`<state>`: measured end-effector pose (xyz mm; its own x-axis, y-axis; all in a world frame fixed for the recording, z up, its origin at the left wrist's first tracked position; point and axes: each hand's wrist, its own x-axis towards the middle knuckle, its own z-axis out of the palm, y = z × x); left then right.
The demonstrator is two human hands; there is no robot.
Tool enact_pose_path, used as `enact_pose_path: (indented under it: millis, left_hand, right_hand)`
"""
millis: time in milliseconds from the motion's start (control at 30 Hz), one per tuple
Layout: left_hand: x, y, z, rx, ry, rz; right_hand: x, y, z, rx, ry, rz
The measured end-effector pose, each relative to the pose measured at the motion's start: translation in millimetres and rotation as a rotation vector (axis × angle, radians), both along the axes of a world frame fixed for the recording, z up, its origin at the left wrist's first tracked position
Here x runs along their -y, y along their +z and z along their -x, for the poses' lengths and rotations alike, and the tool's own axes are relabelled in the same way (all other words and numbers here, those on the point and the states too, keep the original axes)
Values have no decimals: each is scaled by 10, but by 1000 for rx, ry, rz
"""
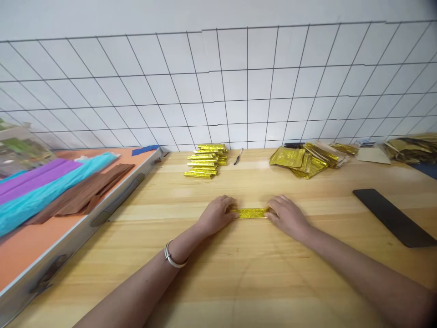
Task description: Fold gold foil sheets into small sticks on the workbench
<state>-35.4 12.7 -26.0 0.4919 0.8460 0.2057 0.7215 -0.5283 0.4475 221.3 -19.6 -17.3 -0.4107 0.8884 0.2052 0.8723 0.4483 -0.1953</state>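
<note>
A narrow folded strip of shiny gold foil paper (251, 213) lies crosswise on the wooden table, between my two hands. My left hand (219, 213) is closed on the strip's left end, thumb toward me and fingers curled over the far side. At the other end, my right hand (286, 215) grips it in the same way. The strip's ends are hidden under my fingers. Beyond my left hand, a stack of narrow folded gold foil strips (205, 161) rests near the wall. Flat gold foil sheets (290, 159) are piled farther back on the right.
A pen (238, 156) lies near the tiled wall. On the right are a dark flat slab (392, 216), a pale card (373, 155) and darker gold sheets (409, 148). An orange-topped box (20, 266) at left bears turquoise, purple and brown crepe paper (82, 193).
</note>
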Motion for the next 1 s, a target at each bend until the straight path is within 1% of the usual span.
enact_pose_path:
  millis: [100, 200, 333, 433, 500, 600, 667, 767, 867, 1000]
  left_hand:
    - [-10, 20, 39, -43, 38, 31]
    - [7, 35, 53, -68, 35, 8]
    - [64, 33, 47, -5, -48, 5]
    - [114, 11, 48, 15, -75, 21]
    - [139, 8, 51, 17, -98, -13]
    - [162, 42, 56, 62, -174, -112]
    - [169, 75, 62, 90, -208, -160]
    - [165, 98, 75, 85, -230, -203]
    - [152, 82, 90, 66, -248, -218]
    - [134, 50, 104, 86, -268, -193]
  right_hand:
    - [-38, -30, -1, -12, 10, 17]
    - [-57, -41, -11, -39, 39, 50]
    - [-47, -62, -15, -137, 63, 57]
    - [-26, -104, -21, -216, 71, 49]
    - [-19, -136, -27, -259, 49, 54]
    - [-16, -166, -35, -308, 14, 56]
    - [-14, -166, -38, -317, 41, 43]
    - [-7, -146, -47, -307, 123, 15]
    - [1, -127, -67, -290, 183, -21]
    - [4, -107, -91, -263, 204, -68]
